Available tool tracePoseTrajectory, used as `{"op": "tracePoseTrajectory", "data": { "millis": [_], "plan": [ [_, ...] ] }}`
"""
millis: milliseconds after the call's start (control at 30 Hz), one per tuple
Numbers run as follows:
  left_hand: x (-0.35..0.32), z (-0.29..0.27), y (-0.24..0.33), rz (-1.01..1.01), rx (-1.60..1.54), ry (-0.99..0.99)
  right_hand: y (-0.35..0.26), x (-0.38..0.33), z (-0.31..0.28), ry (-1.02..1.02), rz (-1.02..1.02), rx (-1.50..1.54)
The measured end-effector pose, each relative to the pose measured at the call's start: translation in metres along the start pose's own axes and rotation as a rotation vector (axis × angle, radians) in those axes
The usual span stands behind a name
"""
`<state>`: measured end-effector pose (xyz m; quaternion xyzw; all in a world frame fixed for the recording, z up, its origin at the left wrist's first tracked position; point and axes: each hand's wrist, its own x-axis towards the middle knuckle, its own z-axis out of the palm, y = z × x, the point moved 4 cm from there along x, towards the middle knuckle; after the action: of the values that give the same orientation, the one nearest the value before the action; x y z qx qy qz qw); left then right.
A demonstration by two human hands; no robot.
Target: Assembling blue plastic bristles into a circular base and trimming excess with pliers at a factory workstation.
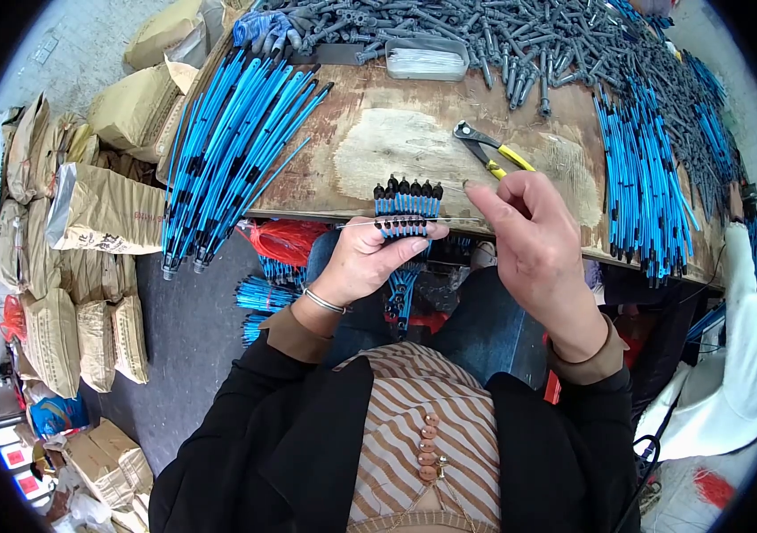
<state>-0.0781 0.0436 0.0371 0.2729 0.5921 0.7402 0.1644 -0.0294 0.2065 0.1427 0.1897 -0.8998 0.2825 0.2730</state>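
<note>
My left hand (376,258) grips a row of slim blue tubes with black tips (408,197), held upright side by side just off the table's near edge. A thin, straight wire (458,219) crosses the row and sticks out on both sides. The lower ends of the tubes hang down toward my lap. To the right, my right hand (534,240) is raised with its fingers curled in; whether something small is in them is hidden. Beyond it lie end-cutting pliers with yellow handles (492,149).
A worn wooden table (378,142) carries blue tube bundles at left (236,142) and right (649,186). Grey plastic parts (520,44) are heaped behind a clear box of thin white sticks (427,60). Sacks (51,338) stand at left; a co-worker's white sleeve (738,346) is at right.
</note>
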Motion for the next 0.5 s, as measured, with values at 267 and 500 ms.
{"op": "tracePoseTrajectory", "data": {
  "millis": [267, 500],
  "plan": [
    [-0.001, -0.001, -0.001, -0.006, -0.034, 0.001, 0.001, 0.007, 0.000, 0.072, -0.205, -0.091],
    [-0.001, -0.003, -0.001, 0.003, -0.009, -0.005, -0.007, 0.013, -0.006, 0.006, -0.196, -0.155]
  ]
}}
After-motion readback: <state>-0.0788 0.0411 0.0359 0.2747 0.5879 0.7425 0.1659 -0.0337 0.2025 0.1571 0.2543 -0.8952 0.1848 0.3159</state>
